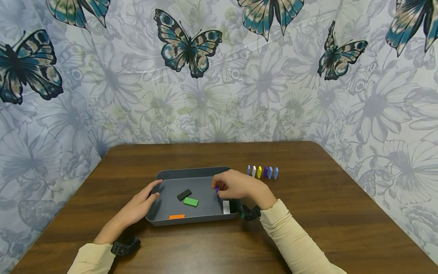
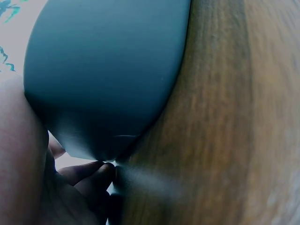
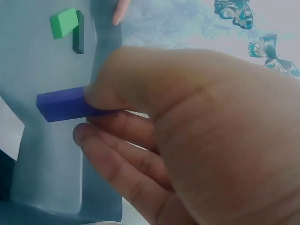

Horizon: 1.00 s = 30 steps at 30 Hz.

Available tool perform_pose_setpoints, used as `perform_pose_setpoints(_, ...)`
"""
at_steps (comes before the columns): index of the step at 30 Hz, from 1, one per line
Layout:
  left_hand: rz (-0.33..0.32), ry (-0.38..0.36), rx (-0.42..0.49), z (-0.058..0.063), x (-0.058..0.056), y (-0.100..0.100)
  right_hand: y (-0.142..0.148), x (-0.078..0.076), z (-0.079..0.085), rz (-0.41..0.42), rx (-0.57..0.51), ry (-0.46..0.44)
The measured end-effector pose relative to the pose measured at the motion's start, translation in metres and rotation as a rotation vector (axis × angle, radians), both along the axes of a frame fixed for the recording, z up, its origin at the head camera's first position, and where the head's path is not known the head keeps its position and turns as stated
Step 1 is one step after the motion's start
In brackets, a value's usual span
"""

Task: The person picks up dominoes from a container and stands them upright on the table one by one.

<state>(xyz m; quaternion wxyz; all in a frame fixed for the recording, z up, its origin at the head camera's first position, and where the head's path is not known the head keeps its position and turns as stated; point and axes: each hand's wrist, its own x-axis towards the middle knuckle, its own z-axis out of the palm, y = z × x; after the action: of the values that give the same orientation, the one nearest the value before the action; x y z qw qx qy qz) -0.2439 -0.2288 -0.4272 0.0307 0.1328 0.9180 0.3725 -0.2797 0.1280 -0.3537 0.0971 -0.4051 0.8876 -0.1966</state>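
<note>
My right hand (image 1: 236, 185) pinches a purple domino (image 3: 61, 104) between thumb and fingers, over the right part of a grey tray (image 1: 205, 207). In the head view little of this domino shows past the fingers. A white domino (image 1: 226, 207) is by the tray's right wall, just below this hand. Left of the middle, a black domino (image 1: 184, 195) and a green domino (image 1: 191, 202) lie close together. An orange domino (image 1: 176, 217) shows at the near wall. My left hand (image 1: 137, 205) touches the tray's left rim with outstretched fingers.
Beyond the tray's right side, several dominoes stand upright in a spaced row on the wooden table (image 1: 328, 213), among them a yellow domino (image 1: 259, 172) and a white one (image 1: 254, 171). A butterfly-patterned cloth (image 1: 219, 102) hangs behind the table's far edge.
</note>
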Motion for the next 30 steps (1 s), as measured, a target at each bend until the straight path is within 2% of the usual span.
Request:
perform_pose_setpoints(9,-0.003,0.002,0.002,0.0,-0.0004,-0.0002,0.0014,-0.0015,-0.0006,0.036,0.04,0.005)
perform_pose_setpoints(16,-0.007,0.003,0.011,-0.0005,-0.0015,-0.0004,0.0059,-0.0026,0.0014,-0.009,0.031,-0.007)
perform_pose_setpoints(23,-0.002,-0.005,0.002,-0.0005,-0.0012,-0.0004,0.0069,-0.0028,0.0012,0.045,0.049,-0.013)
perform_pose_setpoints(30,0.0,-0.004,-0.001,0.0007,0.0007,0.0007,0.0089,-0.0009,0.0046,0.016,0.059,-0.023)
